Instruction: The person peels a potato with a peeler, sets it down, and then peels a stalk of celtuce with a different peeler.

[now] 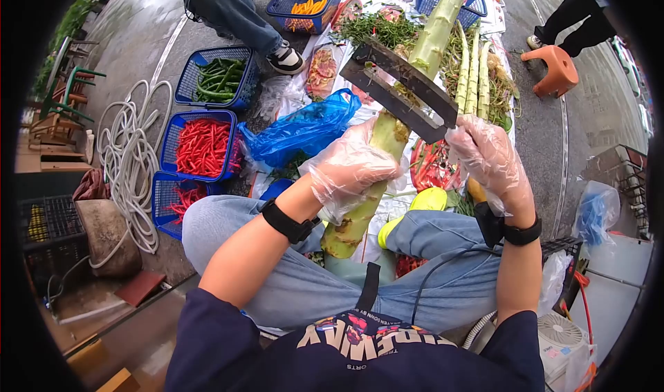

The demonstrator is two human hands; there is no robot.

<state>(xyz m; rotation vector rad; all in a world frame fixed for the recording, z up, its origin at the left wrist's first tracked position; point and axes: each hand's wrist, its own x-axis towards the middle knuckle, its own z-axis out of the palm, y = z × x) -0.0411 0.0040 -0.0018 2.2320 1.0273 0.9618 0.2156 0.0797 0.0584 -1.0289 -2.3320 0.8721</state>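
Note:
My left hand (357, 165), in a clear plastic glove, is wrapped round the lower part of a thick, pale-green vegetable stalk (438, 32). The stalk slants from between my knees up to the far right. My right hand (490, 158), gloved too, grips a large slotted knife (404, 91) at its right end; the handle is hidden in my fist. Its dark, dirty blade has a long rectangular opening and lies across the stalk above my left hand. Three slimmer peeled-looking stalks (472, 74) lie to the right of the blade.
At left stand blue baskets of green peppers (220, 81) and red chillies (202, 147). A blue plastic bag (301, 131) lies beside my left hand. Farther off are a basket of yellow peppers (308, 6), an orange stool (551, 70), two other people's legs, and a coiled hose (131, 158).

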